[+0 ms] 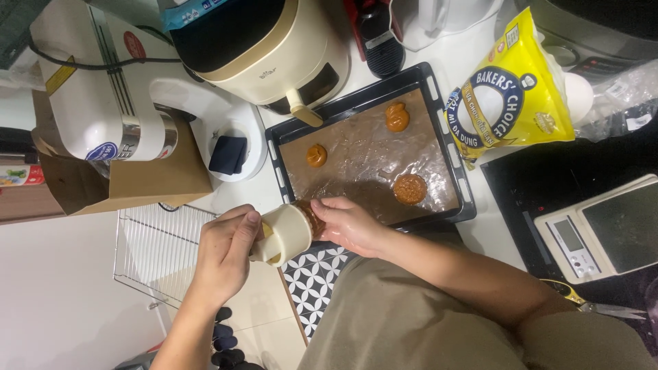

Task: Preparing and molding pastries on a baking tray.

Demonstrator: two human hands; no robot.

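A cream mould [288,233] is gripped by the left hand [226,253] just at the tray's [439,103] near edge. Brown dough [312,218] at the mould's mouth is cupped by the right hand [353,226]. Three brown cakes [410,189] are laid on the tray's lining.

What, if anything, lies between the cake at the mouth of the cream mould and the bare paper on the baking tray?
Nothing visible. The right hand cups the brown cake at the mouth of the cream mould, held by the left hand, at the baking tray edge. The nearby lining paper is bare; three cakes sit farther off.
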